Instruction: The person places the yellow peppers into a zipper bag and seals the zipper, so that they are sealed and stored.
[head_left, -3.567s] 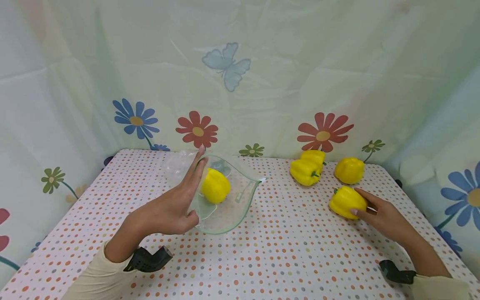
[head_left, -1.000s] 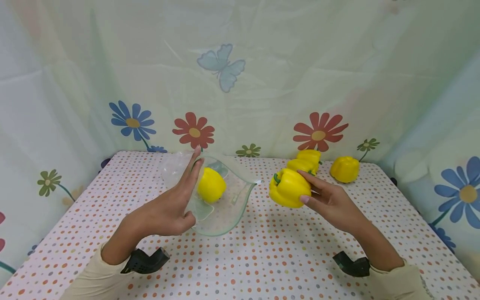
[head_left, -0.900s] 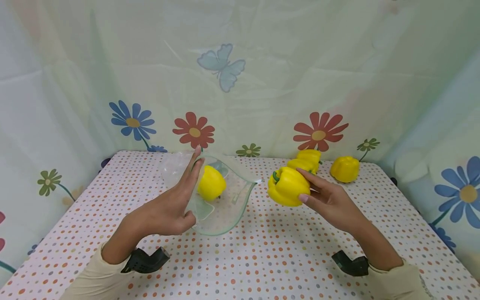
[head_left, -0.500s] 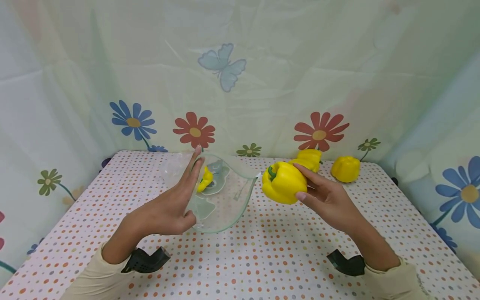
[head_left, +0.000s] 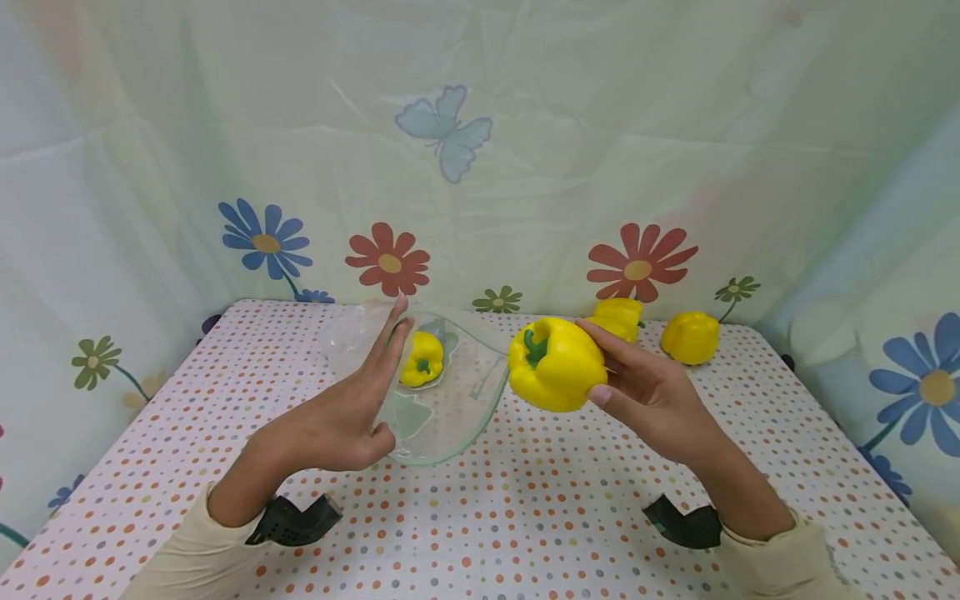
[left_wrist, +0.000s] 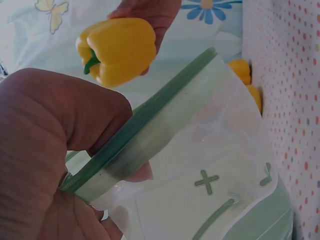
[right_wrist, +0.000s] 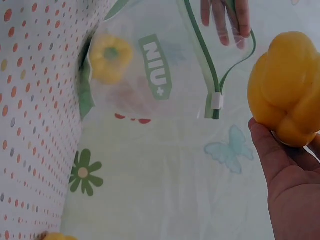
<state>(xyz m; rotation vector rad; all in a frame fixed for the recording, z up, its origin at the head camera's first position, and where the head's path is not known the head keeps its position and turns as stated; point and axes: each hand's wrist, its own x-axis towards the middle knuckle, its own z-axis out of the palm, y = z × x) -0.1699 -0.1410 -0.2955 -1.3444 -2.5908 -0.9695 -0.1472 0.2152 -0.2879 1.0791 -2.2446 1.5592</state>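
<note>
My left hand (head_left: 330,421) holds open the mouth of a clear zip bag (head_left: 461,429) with a green-edged rim. In the left wrist view, a bent digit hooks over that green rim (left_wrist: 155,112); in the right wrist view, other fingers (right_wrist: 243,17) reach inside. One yellow bell pepper (head_left: 423,360) lies within the bag, its green stem facing the mouth. My right hand (head_left: 656,400) grips a second yellow bell pepper (head_left: 561,367) between thumb and fingers. This pepper is raised above the table, stem toward the bag, and overlaps the bag's right corner in the head view.
Behind my right hand, a yellow bell pepper (head_left: 621,312) shows partly hidden. Farther right sits another yellow bell pepper (head_left: 690,338). A dotted cloth (head_left: 465,533) covers the table, and a flowered curtain (head_left: 540,167) hangs behind it. The bag's white slider (right_wrist: 217,101) sits at its corner.
My right hand has picked up its pepper from the right of the table and brought it left to the bag. Inside the bag, the other pepper has rolled, turning its stem forward.
</note>
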